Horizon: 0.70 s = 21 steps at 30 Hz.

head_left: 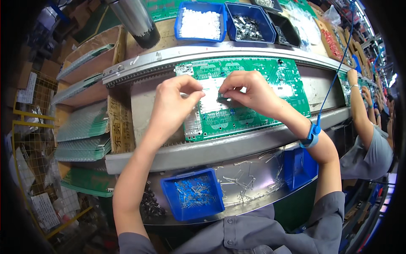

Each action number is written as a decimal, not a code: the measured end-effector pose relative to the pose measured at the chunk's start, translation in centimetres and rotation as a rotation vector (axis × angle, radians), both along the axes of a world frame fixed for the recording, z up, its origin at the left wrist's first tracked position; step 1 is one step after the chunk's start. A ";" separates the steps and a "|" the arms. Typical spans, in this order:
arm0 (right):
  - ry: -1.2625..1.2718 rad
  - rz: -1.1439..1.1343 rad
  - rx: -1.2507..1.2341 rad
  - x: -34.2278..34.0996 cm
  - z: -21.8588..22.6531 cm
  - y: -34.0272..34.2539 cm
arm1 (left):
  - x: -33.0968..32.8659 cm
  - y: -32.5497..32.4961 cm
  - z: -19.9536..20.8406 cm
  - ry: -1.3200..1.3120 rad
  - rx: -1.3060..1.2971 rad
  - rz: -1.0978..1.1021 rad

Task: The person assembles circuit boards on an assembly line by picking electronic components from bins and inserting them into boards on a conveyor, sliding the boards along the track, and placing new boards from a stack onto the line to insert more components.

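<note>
While the green circuit board (249, 116) lies at frame centre, the left hand (175, 99) curls, its grip I cannot tell; the right hand (249, 89) seems pinching a small dark part (221, 100). Probably insertion step; next needs exact alignment.

Between the left hand (177, 97) and right hand (249, 89), only a narrow gap opens above the green board (264, 120). Bare conveyor bed (144, 93) gives room between the left forearm and a cardboard box (122, 116). Rightward, a blue cord (338, 74) slants across the bed. Beyond the far rail (148, 63), a metal cylinder (136, 21) blocks sideways access to the open-topped bin of white parts (224, 25).
</note>
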State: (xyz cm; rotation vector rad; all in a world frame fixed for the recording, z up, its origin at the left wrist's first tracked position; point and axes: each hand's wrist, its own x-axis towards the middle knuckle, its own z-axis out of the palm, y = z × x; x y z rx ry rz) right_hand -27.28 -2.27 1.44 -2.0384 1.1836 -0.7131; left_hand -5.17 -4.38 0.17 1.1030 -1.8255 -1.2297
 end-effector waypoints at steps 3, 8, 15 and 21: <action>0.076 0.030 -0.156 -0.1 -0.6 -0.2 | 1.3 -0.3 0.6 0.007 0.066 0.072; 0.073 0.042 -0.216 -0.2 -1.1 -0.5 | 1.8 -0.5 -0.2 -0.141 -0.053 0.077; 0.059 -0.033 -0.105 0.5 -0.4 -0.3 | 1.7 -0.7 -0.5 -0.143 -0.162 0.085; -0.019 -0.044 0.016 1.2 0.2 -1.3 | 1.9 -0.8 -0.4 -0.139 -0.144 0.050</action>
